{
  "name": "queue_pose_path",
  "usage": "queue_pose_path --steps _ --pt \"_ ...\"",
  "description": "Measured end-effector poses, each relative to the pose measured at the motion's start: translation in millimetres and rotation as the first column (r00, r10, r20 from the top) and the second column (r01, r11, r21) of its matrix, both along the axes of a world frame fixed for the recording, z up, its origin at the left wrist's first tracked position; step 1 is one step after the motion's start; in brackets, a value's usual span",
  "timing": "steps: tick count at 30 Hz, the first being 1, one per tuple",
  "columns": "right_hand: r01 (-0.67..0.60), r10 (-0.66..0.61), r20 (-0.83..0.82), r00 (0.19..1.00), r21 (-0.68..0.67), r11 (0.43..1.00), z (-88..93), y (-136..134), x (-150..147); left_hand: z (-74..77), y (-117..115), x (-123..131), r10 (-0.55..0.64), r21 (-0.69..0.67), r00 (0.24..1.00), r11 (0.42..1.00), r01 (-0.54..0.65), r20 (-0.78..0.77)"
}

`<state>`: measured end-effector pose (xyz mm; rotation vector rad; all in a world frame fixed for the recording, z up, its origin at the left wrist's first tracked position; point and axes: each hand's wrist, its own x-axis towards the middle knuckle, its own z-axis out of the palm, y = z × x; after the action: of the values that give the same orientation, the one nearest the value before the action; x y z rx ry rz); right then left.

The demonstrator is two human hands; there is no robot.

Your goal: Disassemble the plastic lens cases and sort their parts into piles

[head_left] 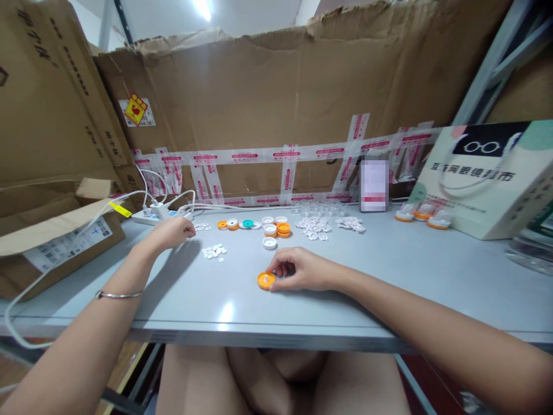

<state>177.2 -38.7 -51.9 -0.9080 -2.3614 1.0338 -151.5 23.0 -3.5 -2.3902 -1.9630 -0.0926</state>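
Cap (266, 280) pinched in right hand (302, 270) by front edge of table (207, 305); left hand (173, 232) curled shut, bare surface between.

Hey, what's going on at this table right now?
A seated person works at a grey table. The right hand pinches an orange cap that lies on the tabletop. The left hand reaches out with curled fingers, close to a small heap of white discs. A cluster of orange, white and teal caps sits farther back.
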Motion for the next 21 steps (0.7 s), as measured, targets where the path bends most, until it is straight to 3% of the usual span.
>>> queue_pose_path --steps 13,21 --pt "0.004 -0.004 0.007 1.000 -0.005 1.000 0.6 0.0 -0.2 -7.7 21.9 2.4 -0.084 -0.065 0.995 0.994 0.087 0.054" --pt "0.000 0.000 0.002 1.000 -0.016 1.000 0.8 -0.4 -0.5 -4.0 13.6 4.4 -0.088 -0.155 0.992 0.983 0.101 0.090"
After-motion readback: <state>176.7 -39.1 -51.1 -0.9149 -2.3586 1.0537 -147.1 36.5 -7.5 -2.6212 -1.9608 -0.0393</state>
